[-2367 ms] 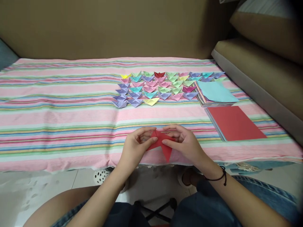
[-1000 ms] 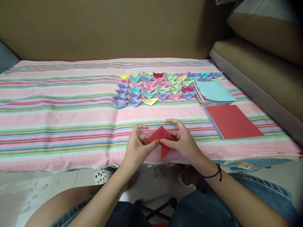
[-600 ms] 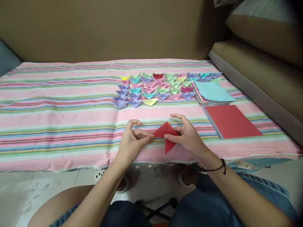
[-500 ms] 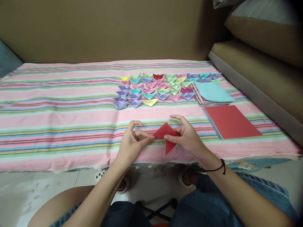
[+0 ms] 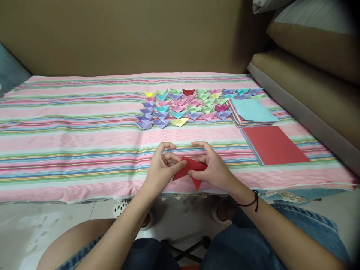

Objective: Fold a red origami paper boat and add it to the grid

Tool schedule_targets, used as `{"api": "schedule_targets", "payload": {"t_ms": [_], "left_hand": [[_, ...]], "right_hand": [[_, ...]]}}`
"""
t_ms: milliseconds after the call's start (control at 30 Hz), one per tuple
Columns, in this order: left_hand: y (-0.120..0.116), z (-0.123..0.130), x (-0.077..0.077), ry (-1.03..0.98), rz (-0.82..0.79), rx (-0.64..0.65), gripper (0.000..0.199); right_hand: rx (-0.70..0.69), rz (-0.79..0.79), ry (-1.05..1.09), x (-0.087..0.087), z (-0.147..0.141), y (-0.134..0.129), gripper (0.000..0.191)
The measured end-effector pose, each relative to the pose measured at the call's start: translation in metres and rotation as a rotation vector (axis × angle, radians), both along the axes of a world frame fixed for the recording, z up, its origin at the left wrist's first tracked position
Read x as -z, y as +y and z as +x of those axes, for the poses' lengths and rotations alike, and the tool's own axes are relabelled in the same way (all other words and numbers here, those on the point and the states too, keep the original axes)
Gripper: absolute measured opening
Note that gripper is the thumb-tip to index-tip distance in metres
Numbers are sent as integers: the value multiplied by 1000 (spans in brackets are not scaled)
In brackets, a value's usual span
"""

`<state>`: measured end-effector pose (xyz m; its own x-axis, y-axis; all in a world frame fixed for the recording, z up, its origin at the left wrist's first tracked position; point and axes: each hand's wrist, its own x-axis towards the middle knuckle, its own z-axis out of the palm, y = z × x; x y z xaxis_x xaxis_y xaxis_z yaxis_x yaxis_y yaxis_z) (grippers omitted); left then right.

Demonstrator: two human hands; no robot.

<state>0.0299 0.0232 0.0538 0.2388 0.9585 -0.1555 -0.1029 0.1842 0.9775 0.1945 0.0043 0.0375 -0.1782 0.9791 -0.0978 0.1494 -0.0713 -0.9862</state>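
Observation:
Between my two hands, above the front of the striped cloth, is a folded piece of red paper [image 5: 192,165] with a pointed flap hanging down. My left hand [image 5: 163,167] pinches its left part between thumb and fingers, index finger raised and curled. From the other side, my right hand [image 5: 213,165] grips the paper, thumb on the near face; its index finger also arches free. Parts of the folds are hidden behind the fingers. Beyond my hands, several small folded paper boats stand in rows, among them a yellow boat [image 5: 179,122] and a red boat [image 5: 188,92].
To the right lie a stack of paper with a red top sheet [image 5: 277,144] and another stack topped by light blue [image 5: 253,110]. The striped cloth [image 5: 70,142] covers the surface. Brown cushions [image 5: 303,82] stand at the right, and a brown backrest [image 5: 126,37] behind.
My hands have come closer together. The red paper has tilted, its left part now pointing down toward me, and my left thumb has shifted onto its upper edge.

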Motion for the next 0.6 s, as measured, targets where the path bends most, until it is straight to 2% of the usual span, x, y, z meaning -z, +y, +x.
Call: {"api": "schedule_targets", "payload": {"t_ms": [167,300,400,500,600], "left_hand": [[4,-7,-4,-21,-18,-4,38],[5,-10,-4,-46,-67,54,40],[3,-8,-1,-94,-72,-34,40],[2,-7,2,-129,-74,-82,39],[3,-6,4,-102,-75,-39,38]], "right_hand": [[34,-45,218,0,4,7,64],[187,-72,337,-1,6,12,70],[244,-84,347,-2,4,10,70],[161,-103,325,-1,1,7,47],[121,-44,257,2,-1,6,23]]}}
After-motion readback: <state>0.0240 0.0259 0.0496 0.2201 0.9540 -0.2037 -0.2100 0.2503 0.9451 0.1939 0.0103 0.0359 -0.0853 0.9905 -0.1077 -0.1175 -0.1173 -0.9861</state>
